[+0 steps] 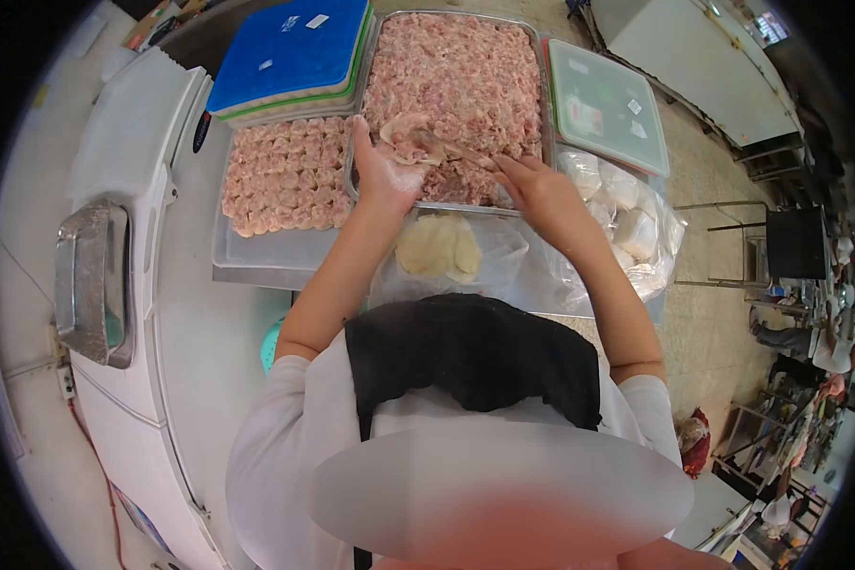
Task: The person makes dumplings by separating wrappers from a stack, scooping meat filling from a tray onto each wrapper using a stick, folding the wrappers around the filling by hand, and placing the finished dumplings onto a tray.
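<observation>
Your left hand (pixel 389 176) is near the lower left part of the meat tray (pixel 475 206), with the palm turned up. On it lies a thin wrapper (pixel 404 125), which carries some filling. The thumb stands up, apart from the wrapper; the other fingers are mostly hidden under it, so I cannot tell how they are placed. There is white powder on this palm.

Your right hand (pixel 549 195) comes from the other side, and its fingers are clamped on a stick (pixel 465 154). The far end of the stick touches the filling on the wrapper. Both the wrapper and the stick are above the tray, which is full of minced meat (pixel 456 76).

To the left of the tray, many dumplings (pixel 290 176) stand close together in rows. Behind them is a box with a blue lid (pixel 290 47). To the right of the tray you have a box with a pale lid (pixel 608 104), and nearer to you a clear bag (pixel 636 223) with white packs inside. In front of the tray, between your forearms, a pile of wrappers (pixel 437 245) lies in thin plastic on the table (pixel 275 278).
</observation>
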Tool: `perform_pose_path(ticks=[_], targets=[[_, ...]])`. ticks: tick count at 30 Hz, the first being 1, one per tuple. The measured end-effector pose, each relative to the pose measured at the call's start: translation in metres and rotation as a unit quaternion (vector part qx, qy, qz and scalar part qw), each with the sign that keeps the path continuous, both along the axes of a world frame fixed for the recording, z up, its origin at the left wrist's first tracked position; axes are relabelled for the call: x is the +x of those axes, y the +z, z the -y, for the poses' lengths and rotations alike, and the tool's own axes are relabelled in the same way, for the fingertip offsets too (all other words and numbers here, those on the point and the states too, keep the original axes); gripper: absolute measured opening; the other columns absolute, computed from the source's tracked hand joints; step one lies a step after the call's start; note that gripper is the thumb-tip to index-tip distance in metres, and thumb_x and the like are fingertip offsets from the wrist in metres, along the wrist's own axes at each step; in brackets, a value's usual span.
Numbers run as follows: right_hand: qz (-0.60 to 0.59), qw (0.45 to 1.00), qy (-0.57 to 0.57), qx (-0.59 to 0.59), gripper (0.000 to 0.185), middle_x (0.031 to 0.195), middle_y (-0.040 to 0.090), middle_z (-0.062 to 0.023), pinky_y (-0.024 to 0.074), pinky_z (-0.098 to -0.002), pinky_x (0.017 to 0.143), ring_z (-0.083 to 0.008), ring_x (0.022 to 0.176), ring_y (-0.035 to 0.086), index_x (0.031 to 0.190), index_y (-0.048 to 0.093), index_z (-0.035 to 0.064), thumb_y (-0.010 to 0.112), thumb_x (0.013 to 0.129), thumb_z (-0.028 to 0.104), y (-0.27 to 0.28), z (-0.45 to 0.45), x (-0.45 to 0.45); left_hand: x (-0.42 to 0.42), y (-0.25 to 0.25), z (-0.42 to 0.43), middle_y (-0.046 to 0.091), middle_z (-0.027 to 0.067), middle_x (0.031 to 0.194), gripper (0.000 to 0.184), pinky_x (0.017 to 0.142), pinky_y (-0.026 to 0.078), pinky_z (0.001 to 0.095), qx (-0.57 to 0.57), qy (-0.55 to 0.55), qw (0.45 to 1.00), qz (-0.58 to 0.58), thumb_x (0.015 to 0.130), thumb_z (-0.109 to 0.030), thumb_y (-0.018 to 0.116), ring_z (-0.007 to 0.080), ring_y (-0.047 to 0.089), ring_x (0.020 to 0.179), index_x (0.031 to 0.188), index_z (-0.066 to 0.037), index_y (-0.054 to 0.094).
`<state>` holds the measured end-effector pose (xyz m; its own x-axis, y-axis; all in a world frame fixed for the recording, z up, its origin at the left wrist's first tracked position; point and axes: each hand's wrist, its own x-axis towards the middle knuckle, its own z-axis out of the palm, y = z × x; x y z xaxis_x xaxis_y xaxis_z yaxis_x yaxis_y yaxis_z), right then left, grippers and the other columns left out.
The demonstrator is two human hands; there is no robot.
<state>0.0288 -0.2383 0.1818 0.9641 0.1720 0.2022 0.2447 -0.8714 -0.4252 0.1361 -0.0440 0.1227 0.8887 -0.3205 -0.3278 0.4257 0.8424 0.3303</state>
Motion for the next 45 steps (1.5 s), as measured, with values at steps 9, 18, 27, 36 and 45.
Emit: perform_pose_path(ticks=[9, 18, 27, 36, 45], targets=[[0.024, 0.995, 0.052, -0.081, 0.029, 0.089, 0.063, -0.0173, 0.0489, -0.0449, 0.068, -0.0377, 0.082, 0.061, 0.115, 0.058, 0.0041, 0.054, 0.092, 0.023, 0.025, -0.009, -0.002, -0.007, 0.044, 0.005, 0.059, 0.0129, 0.105, 0.048, 0.102, 0.037, 0.0525, 0.012, 0.09, 0.996, 0.007, 0.09, -0.043, 0.056, 0.0296, 0.055, 0.101, 0.115, -0.002, 0.055], [-0.173, 0.955, 0.034, 0.24, 0.034, 0.069, 0.055, -0.005, 0.0449, -0.03, 0.064, -0.0152, 0.068, 0.052, 0.109, 0.064, -0.0019, 0.049, 0.098, 0.027, 0.04, 0.033, 0.009, -0.022, 0.045, -0.025, 0.055, 0.0111, 0.124, 0.069, 0.101, 0.04, 0.0383, 0.339, -0.061, 0.866, 0.362, 0.079, -0.01, 0.068, 0.0229, 0.053, 0.114, 0.141, -0.011, 0.037], [-0.087, 0.967, 0.154, 0.184, 0.034, 0.09, 0.066, -0.02, 0.0481, -0.0358, 0.07, -0.033, 0.076, 0.062, 0.114, 0.063, 0.0029, 0.057, 0.093, 0.029, 0.022, 0.044, -0.006, -0.016, 0.061, -0.017, 0.064, 0.0065, 0.105, 0.046, 0.092, 0.044, 0.0334, 0.518, -0.18, 0.609, 0.573, 0.068, -0.014, 0.079, 0.019, 0.059, 0.099, 0.109, -0.002, 0.063], [0.039, 0.995, 0.094, 0.004, 0.027, 0.089, 0.064, -0.0155, 0.0496, -0.0435, 0.07, -0.036, 0.082, 0.062, 0.112, 0.063, 0.0082, 0.058, 0.09, 0.024, -0.004, 0.076, 0.014, -0.009, 0.015, 0.007, 0.067, 0.0095, 0.096, 0.04, 0.08, 0.047, 0.0312, 0.595, -0.183, 0.677, 0.392, 0.075, -0.025, 0.075, 0.016, 0.06, 0.09, 0.102, 0.002, 0.062], [-0.016, 0.994, 0.073, -0.077, 0.023, 0.083, 0.064, -0.0165, 0.0491, -0.0448, 0.07, -0.0345, 0.084, 0.063, 0.1, 0.062, 0.0065, 0.053, 0.09, 0.026, -0.051, 0.116, 0.025, -0.03, 0.005, -0.002, 0.063, 0.0136, 0.108, 0.045, 0.084, 0.047, 0.0335, 0.621, -0.135, 0.677, 0.37, 0.077, -0.027, 0.075, 0.0177, 0.059, 0.098, 0.11, 0.0, 0.06]])
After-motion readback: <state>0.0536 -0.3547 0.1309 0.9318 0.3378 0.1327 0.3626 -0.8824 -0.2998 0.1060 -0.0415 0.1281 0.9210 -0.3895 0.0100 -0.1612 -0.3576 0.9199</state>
